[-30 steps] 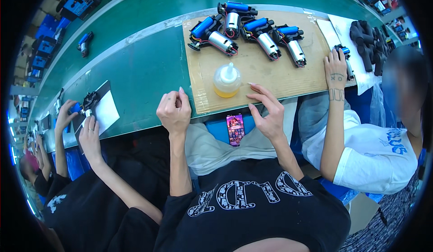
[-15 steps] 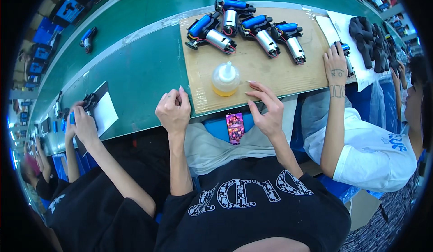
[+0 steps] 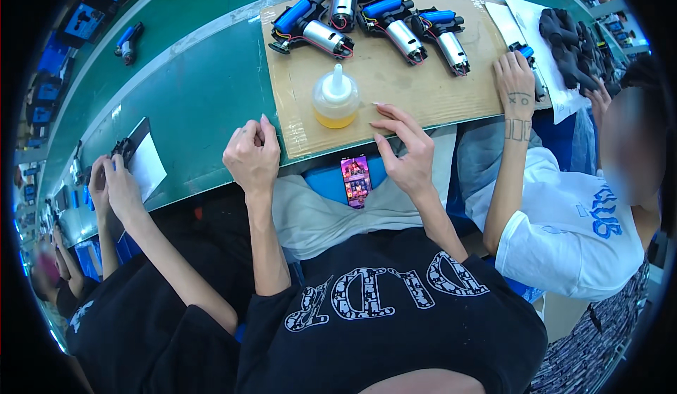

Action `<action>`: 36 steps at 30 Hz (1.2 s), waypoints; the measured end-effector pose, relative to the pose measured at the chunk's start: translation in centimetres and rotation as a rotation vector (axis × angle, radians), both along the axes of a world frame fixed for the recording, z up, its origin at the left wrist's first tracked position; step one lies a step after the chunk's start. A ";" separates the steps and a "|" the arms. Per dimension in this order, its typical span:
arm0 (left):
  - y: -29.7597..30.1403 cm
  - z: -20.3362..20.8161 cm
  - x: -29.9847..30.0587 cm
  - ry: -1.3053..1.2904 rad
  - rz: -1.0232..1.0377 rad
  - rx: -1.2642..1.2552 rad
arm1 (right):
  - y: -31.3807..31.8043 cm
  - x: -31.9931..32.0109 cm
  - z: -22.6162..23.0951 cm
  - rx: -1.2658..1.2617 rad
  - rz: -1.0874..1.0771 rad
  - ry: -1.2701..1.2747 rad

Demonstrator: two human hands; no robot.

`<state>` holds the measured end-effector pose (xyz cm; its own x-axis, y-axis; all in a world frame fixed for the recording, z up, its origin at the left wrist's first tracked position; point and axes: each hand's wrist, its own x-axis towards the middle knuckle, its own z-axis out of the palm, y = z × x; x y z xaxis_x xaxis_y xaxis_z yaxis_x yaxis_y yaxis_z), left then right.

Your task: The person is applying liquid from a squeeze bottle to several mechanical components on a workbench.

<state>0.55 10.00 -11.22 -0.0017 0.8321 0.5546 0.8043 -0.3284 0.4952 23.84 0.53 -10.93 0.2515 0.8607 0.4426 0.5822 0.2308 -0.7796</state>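
Note:
My left hand [image 3: 254, 156] rests at the edge of the green table, its fingers curled in with nothing visible in them. To the right, my right hand [image 3: 405, 151] lies over the front edge of a cardboard sheet [image 3: 437, 101], thumb and fingers apart and holding nothing. Just beyond my hands stands a squeeze bottle [image 3: 336, 101] with a white nozzle and yellow liquid in its bottom. Farther back on the cardboard lie several motor assemblies [image 3: 395, 31], each with a silver motor, a blue cylinder and thin wires. A lit phone [image 3: 355, 181] sits on my lap between my forearms.
A co-worker at right has a hand [image 3: 515, 84] on another motor assembly. Black molded parts [image 3: 568, 48] lie on white paper beyond. At left another co-worker's hands [image 3: 116, 186] work near dark parts and a white sheet [image 3: 147, 168]. A lone assembly [image 3: 127, 44] lies on the green table [image 3: 204, 105].
The whole view has shifted, so the table and things sit higher and slightly left. Both my hands keep their poses. The left co-worker's hands have drawn closer together.

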 end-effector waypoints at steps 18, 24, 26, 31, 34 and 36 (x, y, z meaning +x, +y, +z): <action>0.3 0.4 -0.8 -0.117 0.015 -0.169 | 0.2 -0.4 0.0 -0.002 -0.013 -0.009; 10.0 2.8 -3.7 -0.489 0.008 -0.070 | 0.2 -0.3 0.5 -0.013 -0.033 -0.027; 17.6 2.1 -6.3 -0.532 0.168 0.071 | 0.0 -0.3 0.9 -0.032 -0.037 -0.013; 34.3 0.1 -12.4 -0.061 0.653 0.017 | -0.3 -0.8 0.7 -0.057 -0.010 -0.016; 39.2 -1.1 -11.6 -0.026 0.485 -0.148 | -0.4 0.3 0.9 -0.101 -0.051 0.000; 41.5 -1.7 -13.1 0.069 0.509 -0.115 | -0.1 0.3 1.0 -0.123 -0.022 0.014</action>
<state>-12.51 51.47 -12.93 -0.3882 0.7909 0.4730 0.8799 0.1654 0.4455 24.14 0.41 -9.91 0.2766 0.9023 0.3306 0.5747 0.1204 -0.8094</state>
